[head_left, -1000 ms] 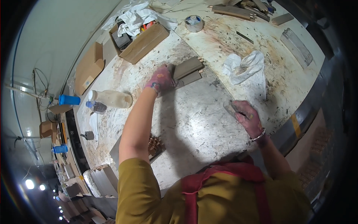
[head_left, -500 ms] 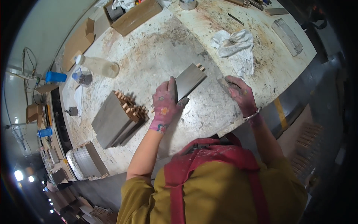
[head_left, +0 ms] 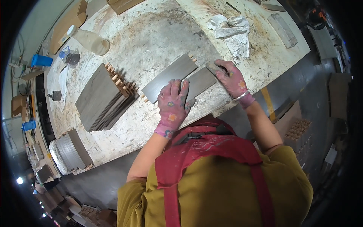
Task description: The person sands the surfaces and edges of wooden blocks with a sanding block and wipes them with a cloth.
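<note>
Two grey wooden boards lie side by side at the middle of the table. The farther board (head_left: 170, 77) has light wooden dowels sticking out at both ends. On the nearer board (head_left: 202, 83) rests my left hand (head_left: 173, 104), in a pink flowered glove, its fingers stretched out flat. My right hand (head_left: 232, 78), gloved alike, is closed at that board's right end around a small flat grey block (head_left: 214, 68), partly hidden by the fingers. Left of both boards stands a stack of similar boards (head_left: 92, 96) with dowels along one end.
A capped bottle of cloudy liquid (head_left: 90, 39) and a clear jug (head_left: 70, 56) stand at the back left. Another board stack (head_left: 72, 151) sits by the left front edge. At the right lie a stained white rag (head_left: 230, 30) and a long grey block (head_left: 283, 30).
The view has shifted. A second board now shows beside the first, with my left hand on it. My right hand has come in from the right to that board's end.
</note>
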Tool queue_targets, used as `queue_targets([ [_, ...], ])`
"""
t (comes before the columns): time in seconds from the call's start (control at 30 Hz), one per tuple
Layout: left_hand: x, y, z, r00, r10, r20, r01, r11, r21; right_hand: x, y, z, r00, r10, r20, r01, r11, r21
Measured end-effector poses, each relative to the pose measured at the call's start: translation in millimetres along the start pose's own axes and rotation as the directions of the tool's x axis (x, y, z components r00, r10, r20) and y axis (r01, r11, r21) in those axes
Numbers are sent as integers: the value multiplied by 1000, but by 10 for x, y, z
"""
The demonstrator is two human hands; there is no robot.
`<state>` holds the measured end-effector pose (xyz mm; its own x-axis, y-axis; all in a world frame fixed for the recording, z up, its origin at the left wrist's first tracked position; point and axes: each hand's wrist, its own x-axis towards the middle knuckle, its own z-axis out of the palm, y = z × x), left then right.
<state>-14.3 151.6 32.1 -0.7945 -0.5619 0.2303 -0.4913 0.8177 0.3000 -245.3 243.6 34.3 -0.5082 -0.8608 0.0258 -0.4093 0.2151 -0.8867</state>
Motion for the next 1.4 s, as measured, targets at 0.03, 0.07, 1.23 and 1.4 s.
queue_targets([
  [0.03,-6,-15,8,1000,22,-15,-22,999,29,14,-51,25,999,-46,-7,45,991,-126],
  [0.07,-6,-28,1,1000,25,-16,-25,999,26,51,-52,73,999,-46,-10,44,991,-129],
  [1.23,15,226,464,958,280,-69,-282,959,-30,81,-516,167,927,-294,232,330,935,-133],
  [1.4,-152,303,513,992,-102,77,126,878,-461,132,-1068,717,573,-364,734,645,753,-131],
])
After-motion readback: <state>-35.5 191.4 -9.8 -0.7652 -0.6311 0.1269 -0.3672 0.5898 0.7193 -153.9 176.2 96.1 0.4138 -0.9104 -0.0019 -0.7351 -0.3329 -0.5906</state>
